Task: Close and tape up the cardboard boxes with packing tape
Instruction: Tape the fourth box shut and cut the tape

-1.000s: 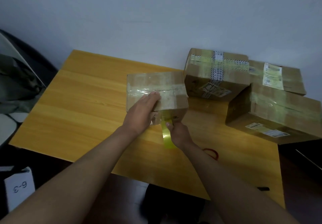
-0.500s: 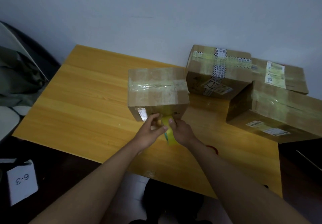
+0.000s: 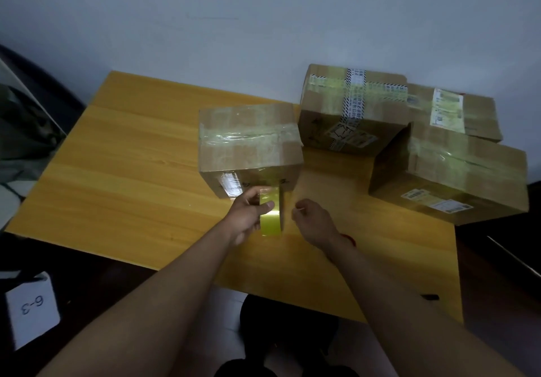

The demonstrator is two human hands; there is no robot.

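A small cardboard box [image 3: 248, 139] with clear tape across its top stands in the middle of the wooden table [image 3: 131, 157]. A strip of yellowish tape runs down its front face to the tape roll [image 3: 271, 218]. My left hand [image 3: 244, 220] grips that roll just in front of the box, thumb on the roll's outer face. My right hand [image 3: 314, 224] hovers to the right of the roll, apart from it, with its fingers curled. I see nothing held in it.
Three taped boxes crowd the table's back right: one with patterned tape [image 3: 351, 107], one with a label [image 3: 450, 113], a larger one [image 3: 456, 177] in front. A small black object [image 3: 429, 297] lies near the front right edge. A card marked 6-3 [image 3: 32, 309] lies below left.
My left hand came off the box top and took hold of the tape roll. My right hand released the roll and drew away to the right.
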